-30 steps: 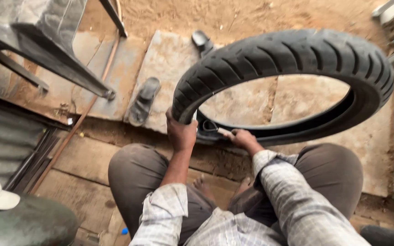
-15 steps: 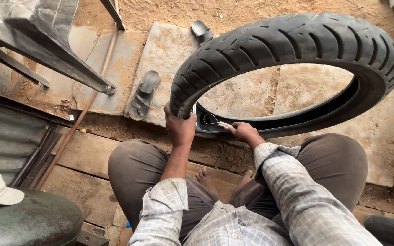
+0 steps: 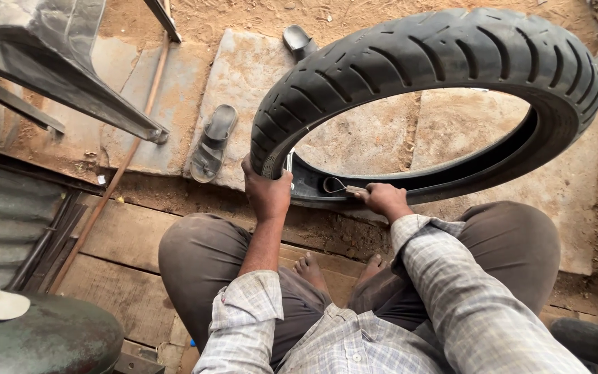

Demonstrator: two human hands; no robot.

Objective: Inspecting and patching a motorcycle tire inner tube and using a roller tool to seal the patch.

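gripping tyre [image 3: 423, 55], left hand [image 3: 266, 194], right hand [image 3: 385, 201] with tool [image 3: 340, 187]

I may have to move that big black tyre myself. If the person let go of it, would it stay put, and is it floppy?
The tyre stands on edge, steadied by the left hand, so it would probably tip or roll if released. Its thick treaded wall keeps its hoop shape unsupported, so it is likely stiff and fairly heavy.
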